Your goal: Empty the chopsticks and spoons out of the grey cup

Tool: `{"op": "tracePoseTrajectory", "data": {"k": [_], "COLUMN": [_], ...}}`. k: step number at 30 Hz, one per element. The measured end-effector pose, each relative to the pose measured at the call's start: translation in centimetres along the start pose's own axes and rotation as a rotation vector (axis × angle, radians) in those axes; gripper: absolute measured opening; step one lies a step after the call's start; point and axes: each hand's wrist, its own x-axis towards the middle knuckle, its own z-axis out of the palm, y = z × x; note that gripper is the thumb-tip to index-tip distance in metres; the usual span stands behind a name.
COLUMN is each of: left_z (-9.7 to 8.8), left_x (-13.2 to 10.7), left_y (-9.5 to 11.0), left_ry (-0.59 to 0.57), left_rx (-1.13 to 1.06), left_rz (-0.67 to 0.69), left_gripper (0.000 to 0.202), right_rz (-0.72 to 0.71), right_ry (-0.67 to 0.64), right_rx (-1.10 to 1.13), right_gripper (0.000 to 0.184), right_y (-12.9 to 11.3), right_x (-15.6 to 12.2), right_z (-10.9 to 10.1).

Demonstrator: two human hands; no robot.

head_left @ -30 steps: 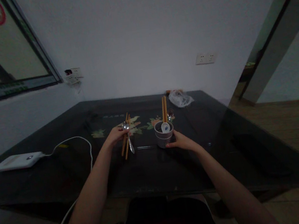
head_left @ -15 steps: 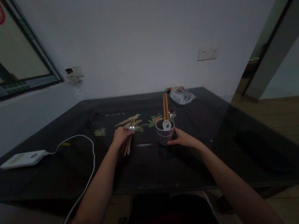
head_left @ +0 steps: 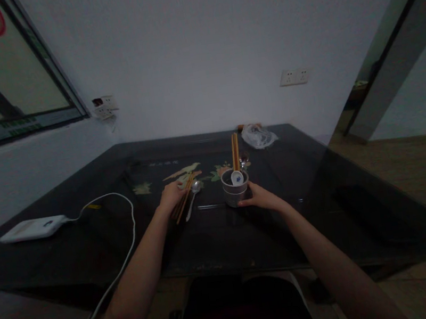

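Observation:
Beside the middle of the dark table, my left hand (head_left: pixel 171 194) has its fingers closed on wooden chopsticks (head_left: pixel 182 202), which lie slanting along the tabletop. A metal spoon (head_left: pixel 192 199) rests just right of them, its bowl pointing away from me and apart from my fingers. My right hand (head_left: pixel 262 197) is wrapped round the right side of a grey cup (head_left: pixel 235 196) standing upright. Inside the cup are upright chopsticks (head_left: pixel 235 151), a white spoon with a blue mark (head_left: pixel 237 178) and a shiny metal spoon (head_left: pixel 243 162) at the back.
A white power bank (head_left: pixel 33 229) lies on the left, its white cable (head_left: pixel 133 223) curving down past my left forearm. A crumpled clear plastic bag (head_left: pixel 258 136) sits by the wall at the back. The glossy dark table (head_left: pixel 319 218) has printed flowers and a bird.
The metal spoon has left my left fingers and now lies right of the chopsticks. My left hand has shifted slightly left. My right hand and the cup stay about the same.

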Motion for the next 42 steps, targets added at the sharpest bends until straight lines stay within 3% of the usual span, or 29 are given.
{"op": "tracePoseTrajectory", "data": {"k": [8,16,22,26,29,32,35,38,42], "left_z": [-0.4,-1.7,-1.2,-0.6,-0.2,0.6,1.6,2.5,3.2], "left_x": [-0.1,-1.4,-2.3,-3.1,-3.9,-4.7,-5.5,-6.0,-6.6], "left_y": [0.0,3.0,5.0,6.2,7.2,7.9,8.4,8.8,9.4], "left_ry": [0.032,0.199,0.172,0.1,0.022,-0.083,-0.204,-0.273,-0.268], "left_rx": [-0.014,-0.2,-0.312,-0.343,-0.377,-0.437,-0.48,-0.521,-0.556], "left_rz": [0.026,0.259,0.407,0.527,0.57,0.589,0.604,0.607,0.615], "left_gripper": [0.032,0.024,0.021,0.019,0.021,0.026,0.041,0.052,0.062], "right_rz": [0.024,0.035,0.017,0.024,0.059,0.026,-0.014,-0.052,-0.049], "right_ry": [0.005,-0.006,-0.033,-0.08,0.042,0.348,0.579,0.6,0.59], "right_rx": [-0.026,0.02,0.095,0.187,0.215,0.262,0.302,0.27,0.204], "right_gripper": [0.073,0.075,0.079,0.076,0.062,0.037,0.036,0.037,0.039], "right_y": [-0.3,-0.4,-0.9,-1.4,-1.7,-2.0,-2.7,-3.4,-3.8], "right_x": [-0.1,-0.1,-0.3,-1.0,-1.2,-0.9,-0.7,-0.6,-0.2], "right_z": [-0.1,-0.2,-0.5,-2.1,-3.7,-4.8,-4.9,-4.0,-2.6]}}
